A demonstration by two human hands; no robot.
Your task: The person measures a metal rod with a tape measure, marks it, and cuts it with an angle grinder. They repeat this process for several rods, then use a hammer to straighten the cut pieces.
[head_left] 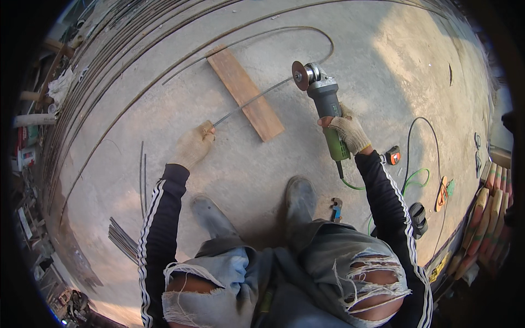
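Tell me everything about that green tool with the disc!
It's a grinder with a green back, dark middle and silvery metal head. A reddish-brown disc sits there; I can't tell if it's spinning. The gloved right hand grips the body, head pointing away from the person. A cord leaves the back end. A thin rod passes behind the head; I can't tell if they touch.

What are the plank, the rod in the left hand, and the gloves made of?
Plank: almost certainly wood, apparently unpainted, given its streaky brown surface. Rod in the left hand: probably steel, dull grey; it is long, thin and straight where it crosses the plank. Gloves: seemingly knitted fabric, matte and off-white, with a soft, textured look; whether cotton or synthetic, I can't tell.
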